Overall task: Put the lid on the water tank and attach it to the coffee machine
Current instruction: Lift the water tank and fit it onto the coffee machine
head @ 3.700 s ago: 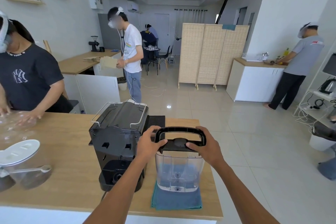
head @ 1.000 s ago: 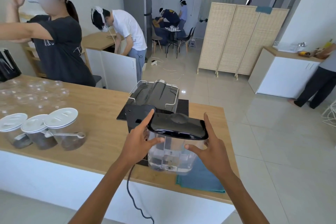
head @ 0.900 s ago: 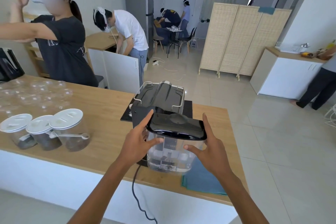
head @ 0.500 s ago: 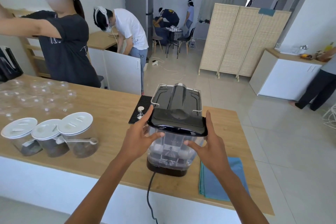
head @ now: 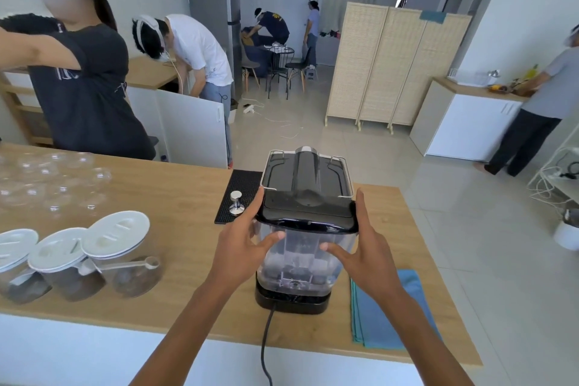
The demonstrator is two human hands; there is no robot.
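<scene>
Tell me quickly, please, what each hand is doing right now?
Left hand: open, pressed against the water tank.
Right hand: open, against the tank's other side.

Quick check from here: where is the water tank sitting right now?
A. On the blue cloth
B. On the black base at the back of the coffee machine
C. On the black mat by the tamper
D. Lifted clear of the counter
B: the water tank, lid on, sits on the coffee machine's black base, with the blue cloth bare to its right.

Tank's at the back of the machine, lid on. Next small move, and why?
Probably press the water tank down and forward, then release. Its lid is on, it sits on the coffee machine base, and both hands flank it, fingers spread.
</scene>
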